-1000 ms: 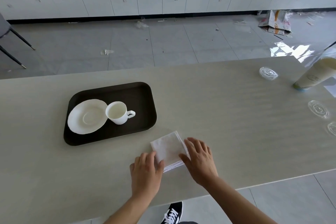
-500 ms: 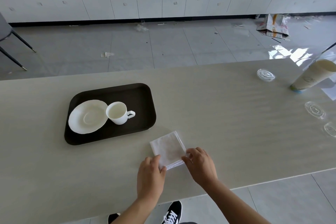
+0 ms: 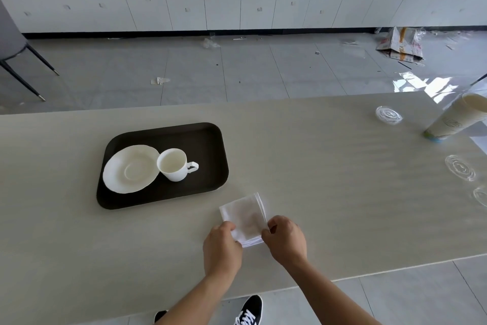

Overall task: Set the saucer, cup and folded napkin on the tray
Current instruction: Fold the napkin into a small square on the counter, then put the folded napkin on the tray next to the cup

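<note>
Head view: left hand point(image 3: 222, 247) and right hand point(image 3: 286, 239) both pinching folded napkin point(image 3: 243, 215) near table point(image 3: 329, 179) front edge; saucer point(image 3: 131, 169), cup point(image 3: 174, 164) on tray point(image 3: 208, 140).

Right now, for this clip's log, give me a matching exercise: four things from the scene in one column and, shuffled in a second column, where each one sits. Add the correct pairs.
Things:
1. saucer
2. cup
3. folded napkin
4. paper cup

Places:
A. far right of the table, leaning
B. on the table near the front edge, pinched by the left hand and right hand
C. left part of the tray
D. middle of the tray, upright, handle pointing right

Pairs: 1-C, 2-D, 3-B, 4-A
</note>
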{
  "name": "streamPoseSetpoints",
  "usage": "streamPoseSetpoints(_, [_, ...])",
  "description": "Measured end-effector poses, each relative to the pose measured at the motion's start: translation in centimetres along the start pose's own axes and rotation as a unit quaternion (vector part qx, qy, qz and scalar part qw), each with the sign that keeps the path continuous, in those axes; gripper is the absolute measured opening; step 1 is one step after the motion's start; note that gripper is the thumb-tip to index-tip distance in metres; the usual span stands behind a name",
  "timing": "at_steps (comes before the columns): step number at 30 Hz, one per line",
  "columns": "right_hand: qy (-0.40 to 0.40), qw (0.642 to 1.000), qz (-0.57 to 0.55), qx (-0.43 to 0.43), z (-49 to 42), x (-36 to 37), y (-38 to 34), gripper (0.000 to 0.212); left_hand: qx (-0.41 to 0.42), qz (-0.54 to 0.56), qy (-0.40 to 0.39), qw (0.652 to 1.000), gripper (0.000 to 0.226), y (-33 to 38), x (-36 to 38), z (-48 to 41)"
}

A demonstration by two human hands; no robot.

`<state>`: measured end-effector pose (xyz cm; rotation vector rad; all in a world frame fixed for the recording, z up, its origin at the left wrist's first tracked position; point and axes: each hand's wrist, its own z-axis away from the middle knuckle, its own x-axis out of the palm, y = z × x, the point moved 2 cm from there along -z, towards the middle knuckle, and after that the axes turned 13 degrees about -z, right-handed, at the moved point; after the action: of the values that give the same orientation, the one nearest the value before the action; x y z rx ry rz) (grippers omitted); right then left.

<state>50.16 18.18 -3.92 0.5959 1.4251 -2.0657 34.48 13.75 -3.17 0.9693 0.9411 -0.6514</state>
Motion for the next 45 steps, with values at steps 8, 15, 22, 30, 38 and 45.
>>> streamPoseSetpoints(8, [0.004, 0.999, -0.047, 0.008, 0.4, 0.1, -0.6, 0.009, 0.005, 0.035, 0.018, 0.999, 0.040, -0.3, -1.2, -0.5])
streamPoseSetpoints(15, [0.009, 0.996, -0.088, -0.005, 0.5, 0.4, -1.9, 0.011, 0.020, 0.060, 0.041, 0.997, 0.040, -0.9, -2.7, -0.7])
streamPoseSetpoints(22, [0.015, 0.994, -0.106, -0.028, -0.1, 0.3, -3.8, 0.018, 0.048, 0.037, 0.065, 0.996, 0.040, -0.9, -4.7, -1.4])
streamPoseSetpoints(30, [0.021, 0.986, -0.162, -0.015, -2.2, 0.2, -6.7, 0.010, 0.097, -0.016, 0.078, 0.992, 0.041, 0.6, -7.9, -4.5])
streamPoseSetpoints(38, [0.033, 0.981, -0.191, -0.025, -5.9, 0.4, -10.6, 0.014, 0.114, -0.051, 0.075, 0.989, 0.032, 1.7, -10.8, -9.7])
streamPoseSetpoints(45, [0.023, 0.984, -0.176, -0.016, -9.6, 1.7, -13.1, 0.010, 0.100, -0.103, 0.042, 0.989, 0.025, 2.1, -11.3, -13.7])
